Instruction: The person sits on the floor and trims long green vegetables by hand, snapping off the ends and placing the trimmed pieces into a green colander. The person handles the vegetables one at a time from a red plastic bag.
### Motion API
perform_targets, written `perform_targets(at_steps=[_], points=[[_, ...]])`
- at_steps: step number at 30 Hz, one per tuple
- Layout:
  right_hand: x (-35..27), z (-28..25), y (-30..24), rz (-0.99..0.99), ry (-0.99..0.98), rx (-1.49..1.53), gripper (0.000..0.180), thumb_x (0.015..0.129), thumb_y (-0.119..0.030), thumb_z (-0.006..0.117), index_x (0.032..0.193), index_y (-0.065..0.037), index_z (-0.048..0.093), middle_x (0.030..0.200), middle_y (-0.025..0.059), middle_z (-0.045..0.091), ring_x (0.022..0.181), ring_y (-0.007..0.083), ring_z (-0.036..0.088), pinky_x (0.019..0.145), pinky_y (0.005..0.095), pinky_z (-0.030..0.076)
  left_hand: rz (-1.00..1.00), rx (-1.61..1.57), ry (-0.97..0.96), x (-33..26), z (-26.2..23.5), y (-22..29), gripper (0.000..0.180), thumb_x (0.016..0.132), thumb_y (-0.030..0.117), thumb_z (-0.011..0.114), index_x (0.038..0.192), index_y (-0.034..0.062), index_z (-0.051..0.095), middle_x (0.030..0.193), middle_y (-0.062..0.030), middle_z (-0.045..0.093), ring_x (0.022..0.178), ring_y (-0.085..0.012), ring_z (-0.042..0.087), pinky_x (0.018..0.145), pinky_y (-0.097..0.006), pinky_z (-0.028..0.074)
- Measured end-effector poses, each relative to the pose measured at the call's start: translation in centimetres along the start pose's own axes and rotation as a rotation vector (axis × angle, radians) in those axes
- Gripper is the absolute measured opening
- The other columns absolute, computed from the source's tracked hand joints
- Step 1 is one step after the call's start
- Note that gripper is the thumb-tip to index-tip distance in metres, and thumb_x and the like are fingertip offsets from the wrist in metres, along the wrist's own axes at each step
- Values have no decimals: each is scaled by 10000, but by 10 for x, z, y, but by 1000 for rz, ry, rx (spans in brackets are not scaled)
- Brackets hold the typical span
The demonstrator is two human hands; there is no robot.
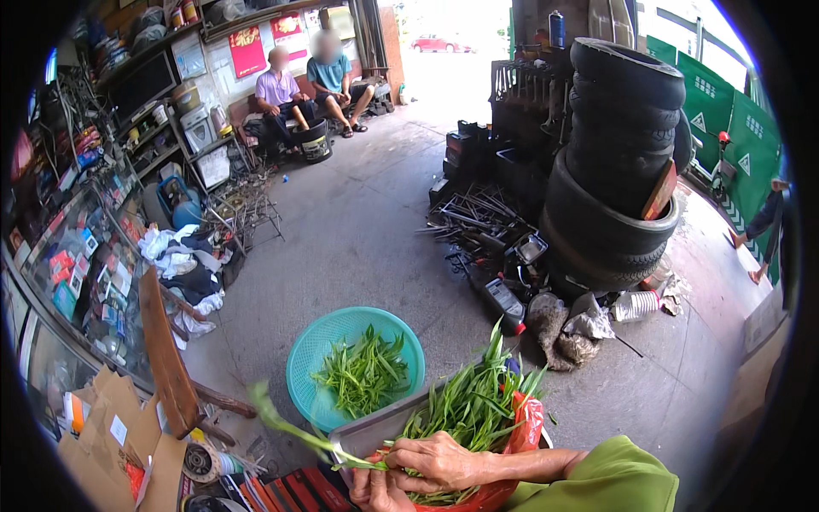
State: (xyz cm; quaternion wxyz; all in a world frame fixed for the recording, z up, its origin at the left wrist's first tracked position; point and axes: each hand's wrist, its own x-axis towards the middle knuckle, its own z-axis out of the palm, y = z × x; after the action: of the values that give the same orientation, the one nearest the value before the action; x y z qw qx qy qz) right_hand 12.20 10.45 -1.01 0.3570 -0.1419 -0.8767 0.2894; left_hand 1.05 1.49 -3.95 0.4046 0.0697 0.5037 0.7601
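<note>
A long leafy green stem (pixel 320 442), like water spinach, sticks out to the left from my two hands, its far end smeared by motion. My right hand (pixel 439 462) pinches it from above. Close beneath, my left hand (pixel 378 491) has its fingers curled around the same stem, partly cut off by the lower edge. Both hands are over a metal tray (pixel 354 438). Beside them lies a heap of leafy greens (pixel 473 405) in a red plastic bag (pixel 529 422). Just beyond the tray, a teal colander basket (pixel 309 358) holds loose picked greens (pixel 367 371).
A wooden stool (pixel 166 367) and cardboard box (pixel 107 418) stand at the left, near a cluttered glass case (pixel 77 273). Stacked tyres (pixel 610 213), metal tools (pixel 478 209) and an oil bottle (pixel 505 303) crowd the right. Two people (pixel 333 77) sit at the back.
</note>
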Motion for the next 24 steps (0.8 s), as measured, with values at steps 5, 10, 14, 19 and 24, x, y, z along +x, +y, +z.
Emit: perform_targets(at_steps=[5,10,14,19,24], points=[[-6,13,3,15,16,-2,322,832,-171,680,1086,-15,558,924,99,571,673,263,635,504,360,508,-55,-177,-62,0,-1,-3,129,948,152,586,1029,53,602,989,-47,613,935,-184,592,804,-322,496],[3,10,-6,-86,-73,-102,325,835,-164,658,1095,-10,540,872,90,525,713,255,642,505,344,519,-138,-331,-130,-1,-15,-5,224,970,207,566,1127,54,612,1071,-56,632,987,-197,604,854,-351,502],[5,14,-11,-202,-43,-226,266,750,-189,599,930,0,545,839,122,523,688,294,567,554,408,463,-230,-407,-126,2,-24,-8,240,974,223,567,1140,58,618,1094,-60,639,1017,-193,606,870,-346,506],[6,11,-13,-192,-176,-251,271,760,-179,606,948,4,539,866,134,514,694,288,576,561,385,478,-261,-485,-220,5,-32,-5,226,961,189,584,1142,58,617,1094,-58,644,1012,-185,615,872,-337,521],[-7,19,-41,-343,-254,72,238,789,-196,652,878,-3,546,876,170,552,810,353,568,712,468,474,-192,-695,-478,30,-47,18,219,955,164,591,1137,47,623,1014,-64,650,925,-173,607,787,-288,493]])
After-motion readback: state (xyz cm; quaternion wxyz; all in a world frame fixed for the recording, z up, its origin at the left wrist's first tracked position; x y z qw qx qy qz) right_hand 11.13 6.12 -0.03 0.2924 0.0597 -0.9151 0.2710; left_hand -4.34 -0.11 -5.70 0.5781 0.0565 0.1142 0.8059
